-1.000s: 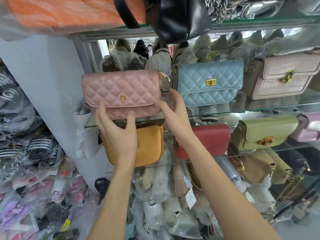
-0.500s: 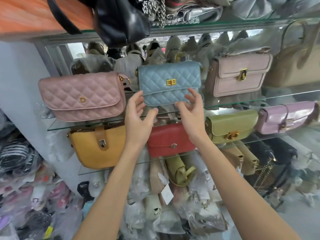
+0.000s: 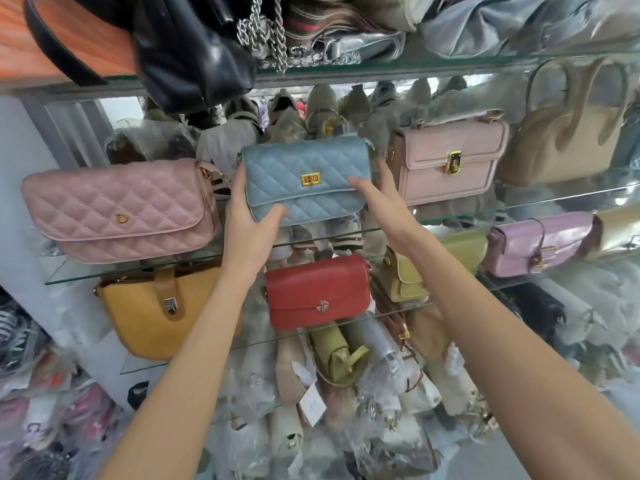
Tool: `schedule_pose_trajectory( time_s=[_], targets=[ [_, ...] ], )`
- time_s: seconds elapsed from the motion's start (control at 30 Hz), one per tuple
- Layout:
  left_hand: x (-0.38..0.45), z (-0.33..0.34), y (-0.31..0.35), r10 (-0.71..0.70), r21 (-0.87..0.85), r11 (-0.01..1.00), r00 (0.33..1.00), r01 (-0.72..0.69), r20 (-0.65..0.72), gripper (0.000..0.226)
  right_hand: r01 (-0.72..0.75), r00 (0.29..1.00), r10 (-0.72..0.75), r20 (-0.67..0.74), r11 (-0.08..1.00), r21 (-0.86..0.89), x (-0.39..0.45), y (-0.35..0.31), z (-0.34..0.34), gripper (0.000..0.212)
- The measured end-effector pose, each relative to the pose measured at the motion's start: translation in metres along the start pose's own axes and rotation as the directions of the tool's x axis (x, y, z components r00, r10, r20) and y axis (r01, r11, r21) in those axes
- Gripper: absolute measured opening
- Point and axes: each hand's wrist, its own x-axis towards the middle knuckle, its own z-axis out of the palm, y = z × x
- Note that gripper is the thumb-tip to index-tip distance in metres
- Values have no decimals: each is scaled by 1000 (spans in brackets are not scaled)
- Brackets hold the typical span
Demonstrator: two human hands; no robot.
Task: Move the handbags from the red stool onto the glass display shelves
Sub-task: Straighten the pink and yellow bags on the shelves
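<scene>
A light blue quilted handbag (image 3: 306, 178) with a gold clasp is held just above the upper glass shelf (image 3: 519, 211). My left hand (image 3: 247, 223) grips its lower left corner, thumb across the front. My right hand (image 3: 384, 199) holds its right end, fingers on the front flap. A pink quilted handbag (image 3: 121, 209) rests on the same shelf to the left. A pale pink boxy handbag (image 3: 450, 161) stands to the right. The red stool is out of view.
The lower glass shelf (image 3: 502, 289) carries a mustard bag (image 3: 156, 306), a red bag (image 3: 317, 292), a yellow-green bag (image 3: 408, 278) and a lilac bag (image 3: 540, 242). A black bag (image 3: 187, 46) hangs from the top shelf. Plastic-wrapped bags are piled below.
Both hands left the pink quilted bag on the shelf, moved right to the blue quilted bag and closed on its two ends. The view shifted right.
</scene>
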Motion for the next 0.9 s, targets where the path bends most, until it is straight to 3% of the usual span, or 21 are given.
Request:
schedule_pose_trajectory(
  time_s=[0.2,0.37,0.6,0.9],
  targets=[
    [10,-3,-4,-43,19,999,998,43,41,87,59,997,-59,45,998,-3,7,-1,4,77],
    [3,-5,6,-88,-5,996,995,88,43,87,60,998,-61,33,998,22,7,4,4,89],
    [-1,-8,10,-129,-75,988,991,132,47,85,116,991,-115,69,993,-25,-5,-1,3,51],
    [-10,-13,5,-134,-138,979,986,147,97,86,168,984,-166,65,986,-17,-18,-3,3,59]
  ],
)
